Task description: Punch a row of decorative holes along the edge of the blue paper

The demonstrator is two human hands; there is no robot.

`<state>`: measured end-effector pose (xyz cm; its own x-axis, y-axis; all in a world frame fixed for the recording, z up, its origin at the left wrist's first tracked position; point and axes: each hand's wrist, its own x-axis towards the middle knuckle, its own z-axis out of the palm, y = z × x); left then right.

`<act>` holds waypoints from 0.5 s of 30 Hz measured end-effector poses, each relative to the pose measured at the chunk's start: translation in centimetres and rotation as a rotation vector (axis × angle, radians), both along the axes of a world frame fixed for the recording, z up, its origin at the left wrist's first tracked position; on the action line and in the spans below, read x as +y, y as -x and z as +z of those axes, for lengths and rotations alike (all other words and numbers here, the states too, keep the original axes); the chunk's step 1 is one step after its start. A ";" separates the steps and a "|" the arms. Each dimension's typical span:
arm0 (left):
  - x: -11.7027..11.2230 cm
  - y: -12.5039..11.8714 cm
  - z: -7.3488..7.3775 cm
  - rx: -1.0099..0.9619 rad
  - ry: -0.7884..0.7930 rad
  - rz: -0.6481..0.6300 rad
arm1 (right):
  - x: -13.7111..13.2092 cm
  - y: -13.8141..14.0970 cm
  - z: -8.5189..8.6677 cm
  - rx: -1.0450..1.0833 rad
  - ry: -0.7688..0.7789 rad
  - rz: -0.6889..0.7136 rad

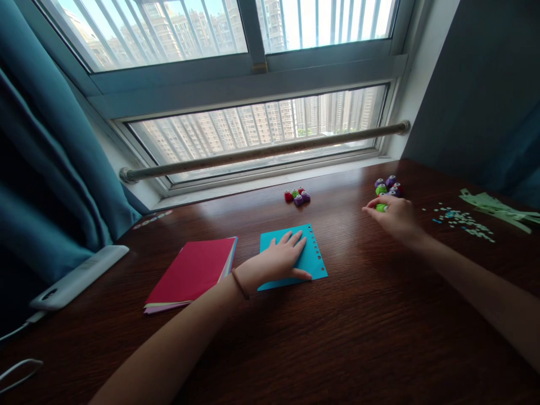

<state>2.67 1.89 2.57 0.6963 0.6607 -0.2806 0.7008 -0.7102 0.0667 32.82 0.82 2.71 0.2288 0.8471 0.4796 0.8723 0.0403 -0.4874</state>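
A sheet of blue paper [311, 253] lies on the table with a row of small punched holes along its right edge. My left hand [288, 254] rests flat on it, fingers spread. Over to the right, my right hand [396, 214] has its fingers closed round a green craft punch [381, 208]. Just beyond that hand sits a cluster of small purple, green and red craft punches [391, 180], partly hidden by it. Another group of red, green and purple punches [298, 199] stands behind the blue sheet.
A stack of coloured paper [194, 269], red on top, lies left of the blue sheet. Tiny paper cut-outs [464, 222] and pale green strips [498, 208] are scattered at the right. A white device [80, 278] with a cable lies by the curtain [54, 157]. The window [261, 129] is behind.
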 end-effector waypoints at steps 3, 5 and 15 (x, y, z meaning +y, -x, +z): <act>0.0 0.1 -0.1 -0.001 -0.014 -0.006 | 1.2 -5.7 0.2 -0.145 -0.032 -0.278; 0.1 0.2 -0.3 -0.004 -0.025 -0.009 | 1.5 -9.5 -0.3 -0.158 -0.003 -0.376; 0.0 0.2 -0.3 -0.006 -0.016 0.004 | 2.5 -17.6 -4.1 -0.086 0.049 -0.513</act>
<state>2.42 1.87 2.25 0.6950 0.6681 -0.2657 0.7035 -0.7082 0.0597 50.42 3.29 -1.42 0.5822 0.6582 0.4774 0.8106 -0.4239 -0.4041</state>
